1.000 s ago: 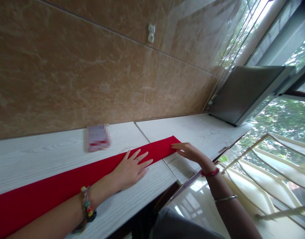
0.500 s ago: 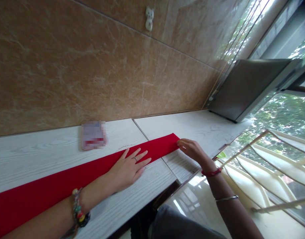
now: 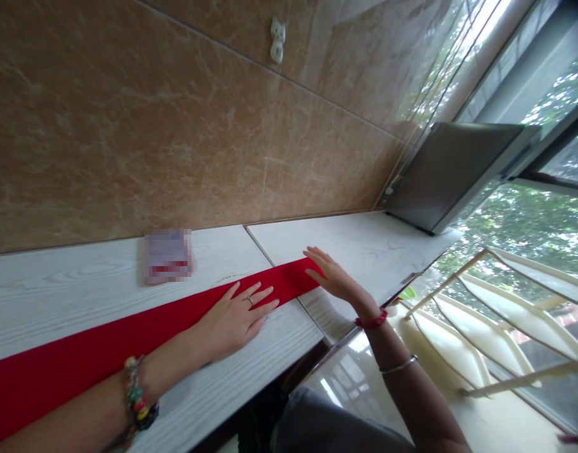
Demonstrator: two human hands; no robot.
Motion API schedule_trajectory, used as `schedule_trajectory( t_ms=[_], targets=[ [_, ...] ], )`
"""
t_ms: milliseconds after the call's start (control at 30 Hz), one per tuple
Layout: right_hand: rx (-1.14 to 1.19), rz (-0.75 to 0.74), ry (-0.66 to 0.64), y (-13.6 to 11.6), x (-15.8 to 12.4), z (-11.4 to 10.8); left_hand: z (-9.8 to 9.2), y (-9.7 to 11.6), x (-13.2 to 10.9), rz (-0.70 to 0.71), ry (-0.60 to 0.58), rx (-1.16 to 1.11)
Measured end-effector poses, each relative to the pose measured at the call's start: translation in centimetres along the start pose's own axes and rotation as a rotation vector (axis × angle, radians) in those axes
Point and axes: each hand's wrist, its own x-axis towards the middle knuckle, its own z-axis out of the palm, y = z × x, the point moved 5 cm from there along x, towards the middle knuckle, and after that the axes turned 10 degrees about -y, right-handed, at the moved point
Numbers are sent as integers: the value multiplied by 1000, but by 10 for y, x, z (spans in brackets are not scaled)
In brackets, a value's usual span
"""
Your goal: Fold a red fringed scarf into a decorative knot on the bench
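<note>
And now your right hand, fingers uncurling, is stretching out over the end of the red cloth strip lying along the table, seemingly keeping it flat, while your left hand is resting splayed on it.

1. Daylight enters through the window beyond the tabletop's right end; its upper part burns out to white.
2. The wall along the back edge is dimmer, with a pale, hazy sheen toward the right.
3. Below the front edge, white glare streaks the floor; beneath the tabletop it is nearly black.
4. The right forearm looks dark, and soft grey shade lies beneath the right hand.
5. The red cloth shows as flat, saturated colour.
6. Coarse pixelation masks a small item near the back edge.
7. Wide-angle stretching slants the rack; fine detail is soft.
</note>
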Motion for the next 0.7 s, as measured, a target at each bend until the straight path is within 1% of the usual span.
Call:
schedule_trajectory(
  t_ms=[133, 200, 267, 333, 400, 500, 600, 633, 667, 700],
  targets=[
    [-13, 18, -221, -15, 19, 23, 0, 0, 0, -25, -15, 12],
    [-32, 20, -318, -11, 21, 33, -1, -1, -1, -61, -14, 19],
    [-67, 44, -377, 1, 20, 40, -2, -1, -1, -85, -11, 22],
    [-107, 116, -391, 20, 16, 42, -1, 0, -1, -83, -12, 26],
    [-131, 220, -392, 40, 10, 41, -1, 0, 0, -76, -9, 29],
    [-162, 374, -384, 60, 0, 32, 0, 0, 0, -76, -4, 22],
    [-172, 480, -313, 61, -6, 15, 0, -1, -1, -80, -5, 8],
    [-148, 474, -284, 56, -6, 10, 0, 0, -2, -81, -6, 4],
    [-112, 432, -268, 48, -4, 7, 0, 0, -2, -81, -5, 1],
    [-69, 357, -268, 38, -2, 6, 0, -1, -2, -80, -3, -1]
  ],
)
